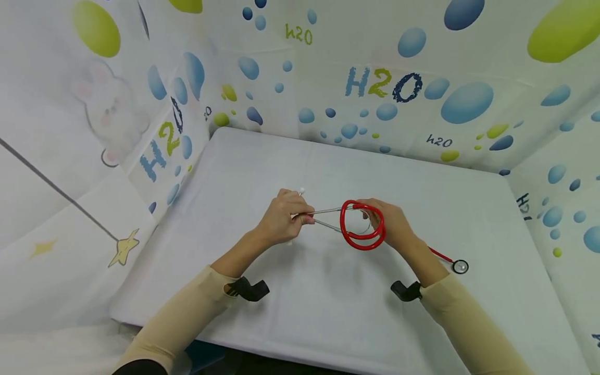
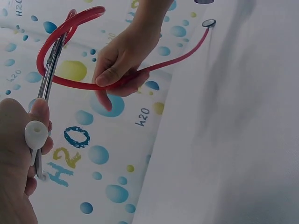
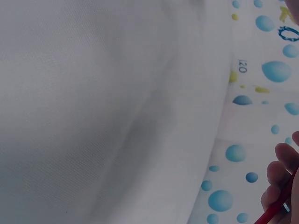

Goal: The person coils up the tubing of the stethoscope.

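Note:
A stethoscope with red tubing (image 1: 363, 246) is held up above the white table between both hands. My left hand (image 1: 283, 216) grips its metal ear tubes (image 2: 46, 86) near the white ear tips (image 2: 36, 135). The red tubing loops around the far part of those ear tubes. With thumb and fingers, my right hand (image 1: 386, 221) pinches the tubing, as the left wrist view shows (image 2: 124, 60). From that hand the tubing runs on to the round chest piece (image 1: 460, 266), low at the right. In the right wrist view only the fingers (image 3: 278, 175) and a bit of tubing appear at the edge.
A white cloth covers the table (image 1: 300, 291). Behind it hangs a white curtain (image 1: 328, 52) with blue and green drops, close along the far edge. At the left, a yellow star (image 1: 124, 248) hangs on a cord.

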Demonstrator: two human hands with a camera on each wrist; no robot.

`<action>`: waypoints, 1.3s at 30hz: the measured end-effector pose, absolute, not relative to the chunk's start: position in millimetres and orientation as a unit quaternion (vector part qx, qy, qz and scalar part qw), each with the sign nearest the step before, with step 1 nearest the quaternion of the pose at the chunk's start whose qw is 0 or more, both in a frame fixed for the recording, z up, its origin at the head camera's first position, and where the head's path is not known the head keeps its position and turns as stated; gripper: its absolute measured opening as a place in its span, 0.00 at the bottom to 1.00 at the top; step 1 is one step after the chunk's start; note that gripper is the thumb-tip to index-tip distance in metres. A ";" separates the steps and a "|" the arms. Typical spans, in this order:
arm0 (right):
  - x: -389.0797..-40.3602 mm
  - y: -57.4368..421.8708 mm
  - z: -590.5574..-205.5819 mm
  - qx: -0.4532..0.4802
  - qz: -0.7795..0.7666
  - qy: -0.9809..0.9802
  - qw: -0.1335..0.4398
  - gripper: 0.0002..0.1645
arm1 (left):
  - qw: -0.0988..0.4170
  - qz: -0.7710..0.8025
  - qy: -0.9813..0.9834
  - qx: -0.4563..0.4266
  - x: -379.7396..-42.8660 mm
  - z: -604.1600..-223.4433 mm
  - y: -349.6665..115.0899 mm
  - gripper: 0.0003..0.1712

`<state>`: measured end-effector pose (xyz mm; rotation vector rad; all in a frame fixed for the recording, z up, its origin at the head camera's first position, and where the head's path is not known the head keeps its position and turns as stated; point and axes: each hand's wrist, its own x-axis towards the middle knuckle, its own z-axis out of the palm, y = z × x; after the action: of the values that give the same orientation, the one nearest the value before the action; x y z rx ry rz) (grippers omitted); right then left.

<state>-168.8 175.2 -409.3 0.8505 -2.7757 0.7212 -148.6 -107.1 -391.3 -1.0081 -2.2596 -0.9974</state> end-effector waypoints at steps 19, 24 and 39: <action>-153.9 178.5 -424.5 0.259 0.214 -0.942 -0.004 0.23 | 0.264 -0.370 -0.835 -0.308 -154.2 -391.8 -104.8 0.07; -152.3 177.7 -423.3 0.247 0.225 -0.942 -0.010 0.23 | 0.276 -0.373 -0.834 -0.298 -155.3 -392.0 -105.7 0.07; -148.3 168.6 -439.7 0.239 0.262 -0.933 -0.056 0.14 | 0.273 -0.378 -0.845 -0.261 -156.1 -400.2 -119.1 0.03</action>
<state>-148.3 168.6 -439.7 0.7785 -3.0421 0.8528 -156.1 -119.1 -400.2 -0.7029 -2.2734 -1.0178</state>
